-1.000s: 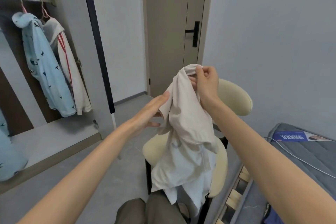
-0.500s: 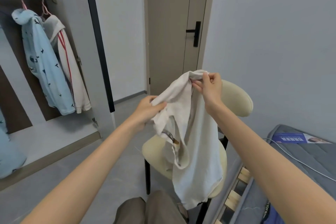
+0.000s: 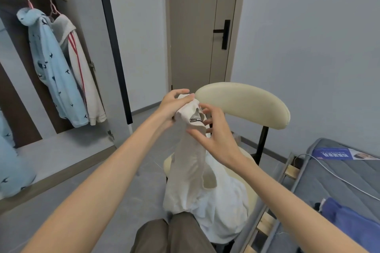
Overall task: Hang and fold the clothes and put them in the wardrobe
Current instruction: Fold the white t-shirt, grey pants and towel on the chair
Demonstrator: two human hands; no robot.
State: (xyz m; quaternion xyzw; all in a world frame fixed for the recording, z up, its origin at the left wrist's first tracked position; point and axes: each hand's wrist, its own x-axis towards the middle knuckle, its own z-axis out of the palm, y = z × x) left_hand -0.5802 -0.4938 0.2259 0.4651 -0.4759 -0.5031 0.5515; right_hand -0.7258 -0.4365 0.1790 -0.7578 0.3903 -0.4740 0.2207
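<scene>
Compared with half a second ago, grip has passed across: left hand (image 3: 173,107) now clamps the cream garment's (image 3: 191,162) collar at centre frame. Upper left, two garments (image 3: 61,65) already hang on the wardrobe (image 3: 86,26) rail. Right hand (image 3: 213,135), fingers spread, touches the cloth, apparently not gripping. Garment trails onto the chair (image 3: 246,104); hanging or folding remains. Lower right, blue clothing (image 3: 349,220) waits on the bed (image 3: 329,181).

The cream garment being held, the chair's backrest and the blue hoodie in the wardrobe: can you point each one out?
cream garment (image 3: 192,162), head view, on its hanging middle.
chair's backrest (image 3: 246,102), head view, on the padded front.
blue hoodie (image 3: 55,72), head view, on its body panel.
</scene>
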